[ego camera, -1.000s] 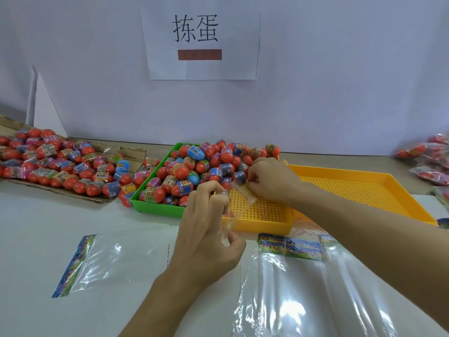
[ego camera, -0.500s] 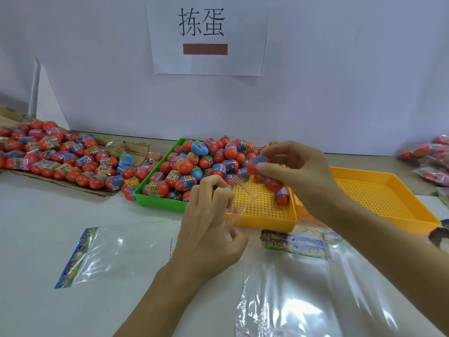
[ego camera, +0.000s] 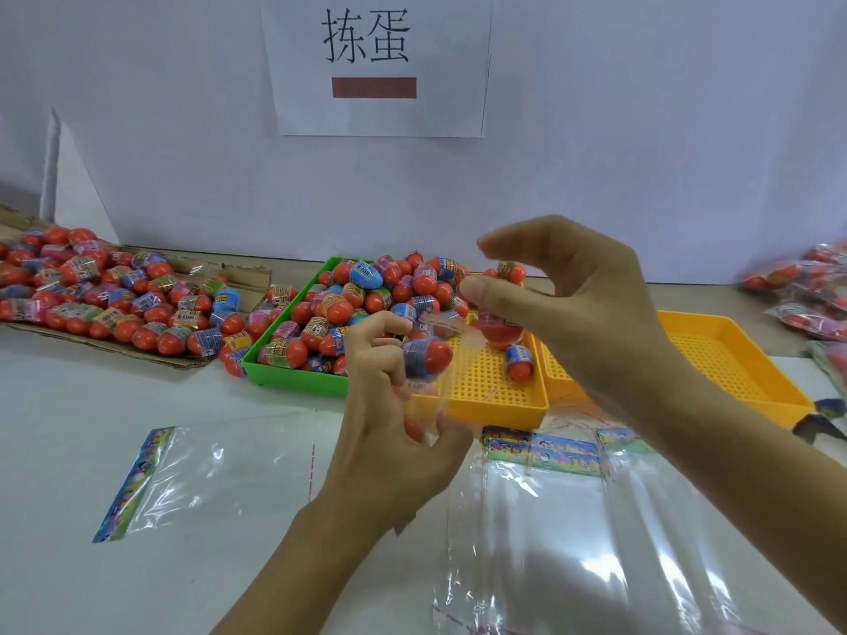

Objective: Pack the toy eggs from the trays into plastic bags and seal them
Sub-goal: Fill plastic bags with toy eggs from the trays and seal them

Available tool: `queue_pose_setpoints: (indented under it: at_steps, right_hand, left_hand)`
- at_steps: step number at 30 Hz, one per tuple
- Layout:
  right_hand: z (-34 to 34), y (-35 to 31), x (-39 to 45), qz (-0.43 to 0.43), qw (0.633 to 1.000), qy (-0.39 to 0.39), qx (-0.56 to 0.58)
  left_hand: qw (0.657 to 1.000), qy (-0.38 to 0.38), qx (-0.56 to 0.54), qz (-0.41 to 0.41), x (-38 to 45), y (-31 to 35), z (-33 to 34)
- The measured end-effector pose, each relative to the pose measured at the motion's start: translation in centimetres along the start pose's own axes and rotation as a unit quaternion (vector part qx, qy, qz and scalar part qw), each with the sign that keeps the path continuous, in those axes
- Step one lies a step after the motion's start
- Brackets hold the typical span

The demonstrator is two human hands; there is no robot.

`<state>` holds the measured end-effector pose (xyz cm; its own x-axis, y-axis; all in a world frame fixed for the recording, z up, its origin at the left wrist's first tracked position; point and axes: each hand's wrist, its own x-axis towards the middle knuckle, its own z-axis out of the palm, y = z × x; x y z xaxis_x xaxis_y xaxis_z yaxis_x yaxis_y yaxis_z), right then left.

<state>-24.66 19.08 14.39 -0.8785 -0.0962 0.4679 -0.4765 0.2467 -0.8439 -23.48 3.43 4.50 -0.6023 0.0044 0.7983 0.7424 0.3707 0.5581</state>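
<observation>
My left hand (ego camera: 389, 433) pinches the mouth of a small clear plastic bag (ego camera: 428, 405) in front of the trays. A red toy egg with a blue wrapper (ego camera: 426, 357) sits at that bag's opening, right by my left fingers. My right hand (ego camera: 577, 309) hovers over the near yellow tray (ego camera: 495, 407) with its fingers curled, and a red egg (ego camera: 499, 332) is tucked under the thumb against the palm. Another egg (ego camera: 520, 364) lies on the yellow tray below that hand. The green tray (ego camera: 293, 382) is heaped with several eggs.
A cardboard sheet (ego camera: 105, 343) at the left carries many more eggs. An empty bag (ego camera: 206, 474) lies flat at the near left, and a stack of bags (ego camera: 573, 543) lies at the near right. A second yellow tray (ego camera: 733, 359) and filled bags (ego camera: 806, 291) are at the right.
My right hand took eggs from the green tray's heap, lifted them and moved right. One egg now sits at the mouth of the bag that my left hand holds.
</observation>
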Motion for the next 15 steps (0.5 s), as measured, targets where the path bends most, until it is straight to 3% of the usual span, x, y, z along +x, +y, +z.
queue_pose_setpoints:
  at_steps: [5,10,15]
  right_hand:
    - [0.5,-1.5,-0.7,-0.058,0.993,0.030,0.099]
    - [0.8,-1.8,-0.8,-0.123,0.989,0.024,0.079]
    - [2.0,-0.1,-2.1,-0.203,0.979,-0.017,-0.006]
  left_hand:
    - [0.991,0.003,-0.130,-0.019,-0.5,1.2,0.6]
    - [0.996,-0.036,-0.040,0.065,-0.7,0.8,0.7]
    - [0.997,-0.044,0.002,0.067,-0.7,0.7,0.4]
